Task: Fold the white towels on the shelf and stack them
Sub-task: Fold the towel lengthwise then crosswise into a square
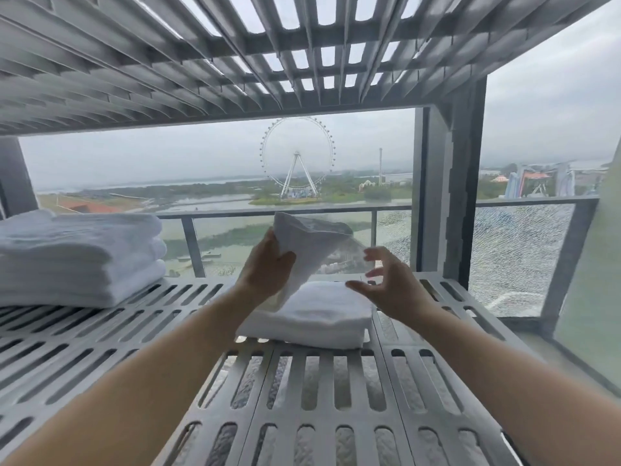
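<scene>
A folded white towel (316,317) lies on the grey slotted shelf (336,391) in the middle. My left hand (267,265) grips a second white towel (307,240) by its left edge and holds it up, tilted, above the folded one; the cloth is blurred. My right hand (386,280) hovers just right of it, fingers spread, holding nothing, its fingertips close over the folded towel's far right corner. A stack of folded white towels (77,257) rests on the shelf at the far left.
A slatted upper shelf (235,62) hangs low overhead. A grey upright post (450,183) stands at the shelf's back right. Behind the shelf are a balcony railing (336,210) and a cracked glass panel (514,257).
</scene>
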